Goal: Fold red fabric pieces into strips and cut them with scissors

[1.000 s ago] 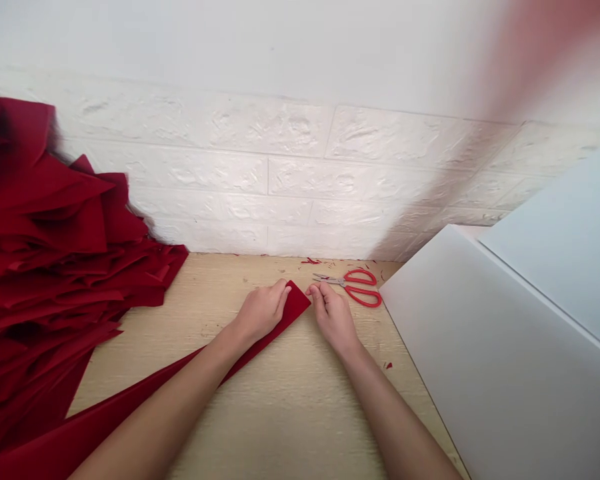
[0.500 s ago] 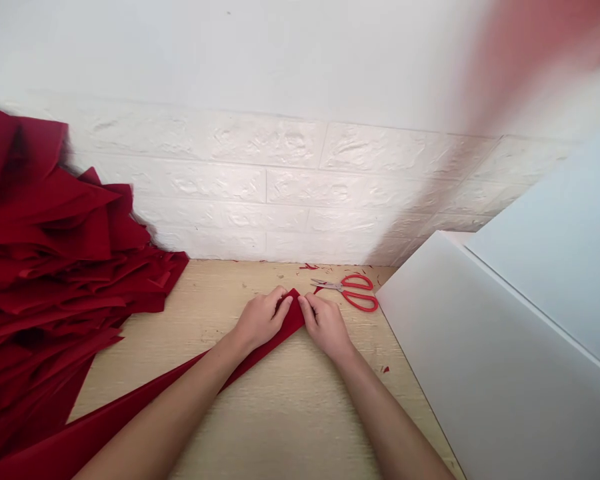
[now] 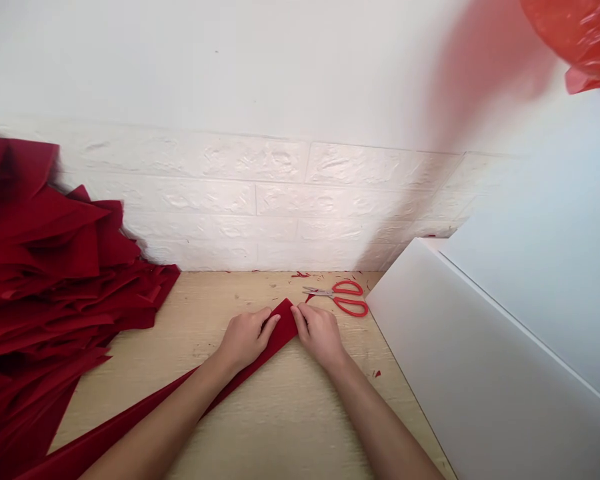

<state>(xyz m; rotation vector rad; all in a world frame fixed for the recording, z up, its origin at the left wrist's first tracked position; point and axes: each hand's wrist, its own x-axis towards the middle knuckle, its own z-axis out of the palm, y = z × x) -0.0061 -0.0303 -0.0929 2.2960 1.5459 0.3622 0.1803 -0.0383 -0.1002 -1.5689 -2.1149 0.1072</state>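
A long folded strip of dark red fabric runs from the lower left up to my two hands, at the middle of the tabletop. My left hand is closed on its left edge, thumb on top, a little below the tip. At the right corner of the tip, my right hand pinches the fabric between thumb and fingers. Scissors with red handles lie just beyond my right hand, blades pointing left and slightly apart. A small red scrap sits by the blades.
A tall heap of red fabric pieces fills the left side. Small red clippings lie along the white brick-patterned wall. To the right stands a white panel or box. A red plastic bag shows at upper right.
The view has shifted, so everything sits slightly lower and further left, and the red bag has come into sight. My left hand is a little further from the strip's tip.
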